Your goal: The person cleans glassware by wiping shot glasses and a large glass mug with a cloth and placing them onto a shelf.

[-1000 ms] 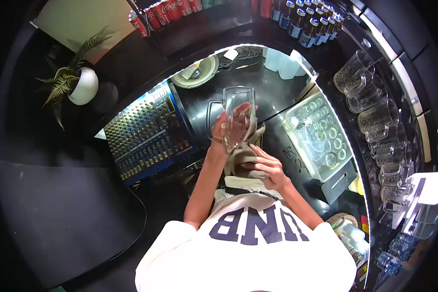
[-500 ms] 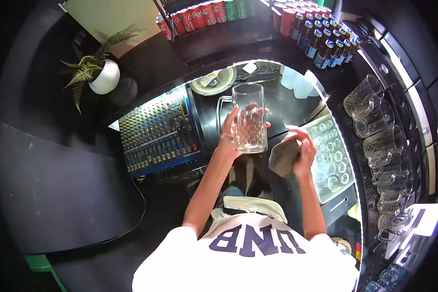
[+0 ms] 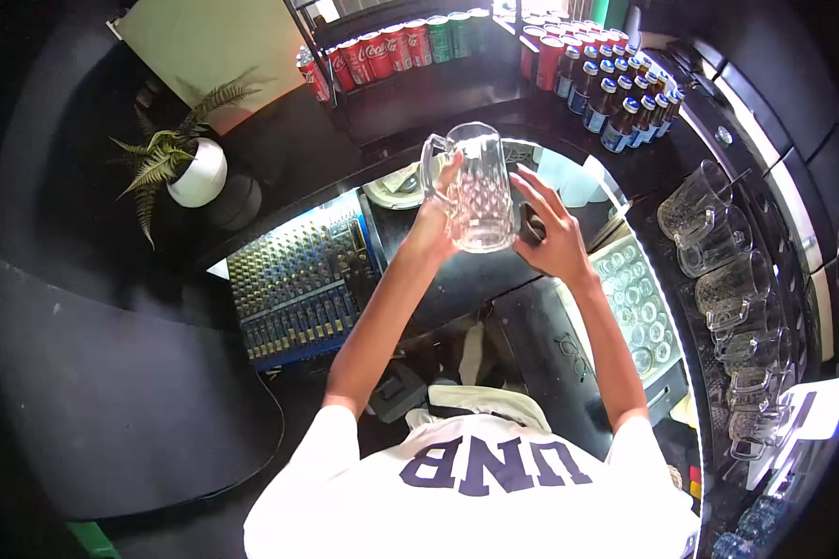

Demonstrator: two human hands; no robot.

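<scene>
A clear glass beer mug [image 3: 481, 200] with a dimpled lower body is held up in front of me, slightly tilted, handle to the left. My left hand [image 3: 441, 210] is closed around its left side near the handle, with the fingers partly behind the glass. Just right of the mug, my right hand [image 3: 557, 233] is raised with curved fingers, close to the glass. A dark object [image 3: 532, 222] shows between its thumb and fingers. Most of that object is hidden, and its kind is unclear.
A mixing console [image 3: 298, 279] stands at left, below a potted fern [image 3: 199, 174]. Several upside-down glasses fill a tray [image 3: 673, 359] at right. Glass mugs [image 3: 732, 289] line the right-hand counter. Soda cans [image 3: 375, 56] and capped bottles [image 3: 620, 126] stand at the back. Thin-framed eyeglasses [image 3: 573, 354] lie nearby.
Both hands have moved up and away from my body, bringing the mug along. My right hand has come closer to the mug; the grey-brown object beneath it now shows only partly between its fingers.
</scene>
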